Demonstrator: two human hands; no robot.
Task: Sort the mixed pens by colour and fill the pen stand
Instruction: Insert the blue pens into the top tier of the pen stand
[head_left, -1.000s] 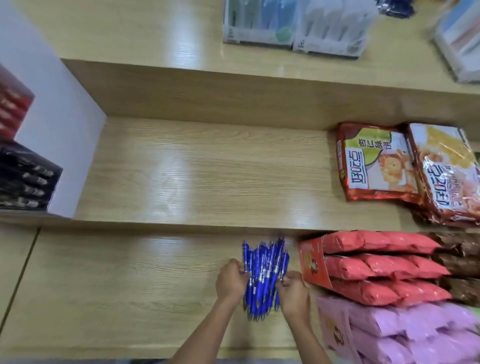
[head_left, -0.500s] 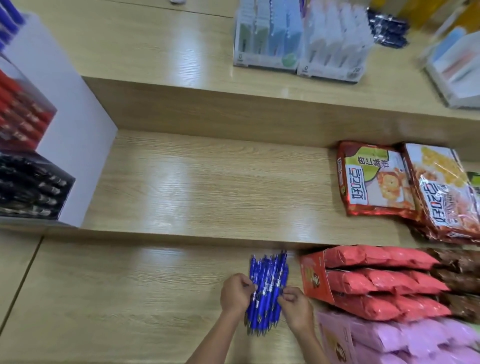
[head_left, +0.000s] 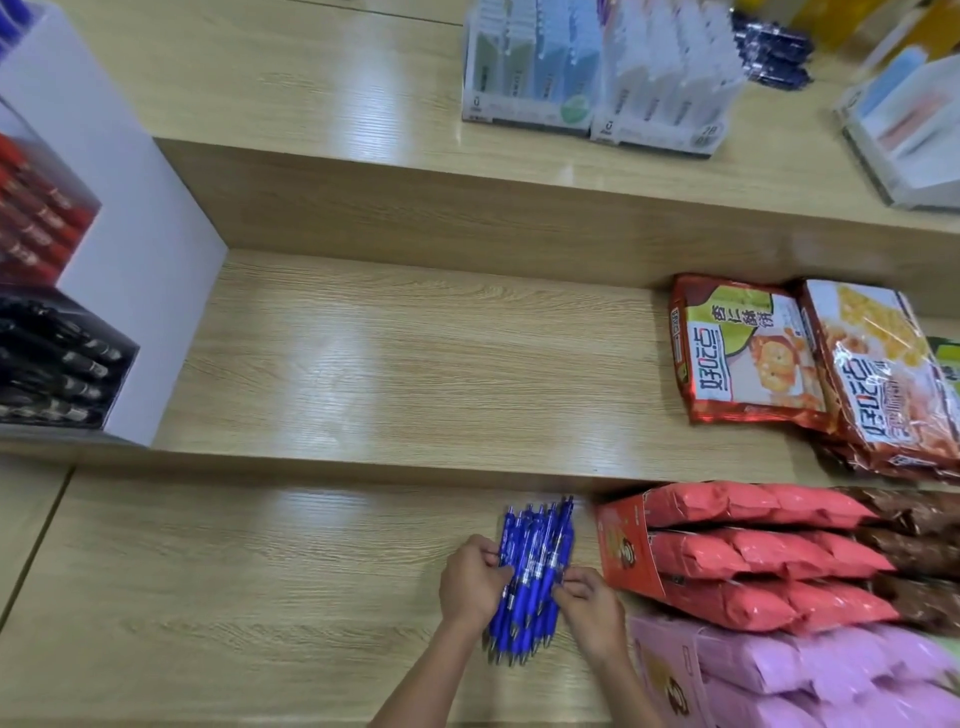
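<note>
while i watch the head view, my left hand (head_left: 470, 584) and right hand (head_left: 589, 608) each curl around one side of a bundle of blue pens (head_left: 532, 569) lying on the lowest wooden shelf (head_left: 260, 597). the pen stand (head_left: 111, 218) sits far left, with red pens (head_left: 36, 213) above black pens (head_left: 52, 364). snack packs (head_left: 753, 566) lie just right of the bundle.

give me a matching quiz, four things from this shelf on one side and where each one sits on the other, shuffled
Things:
1 blue pens
2 stand
3 biscuit bags
4 pink packs

Places:
a far left
b bottom right corner
c gripped between left hand and right hand
d middle shelf, right side

Pairs: 1-c, 2-a, 3-d, 4-b
</note>
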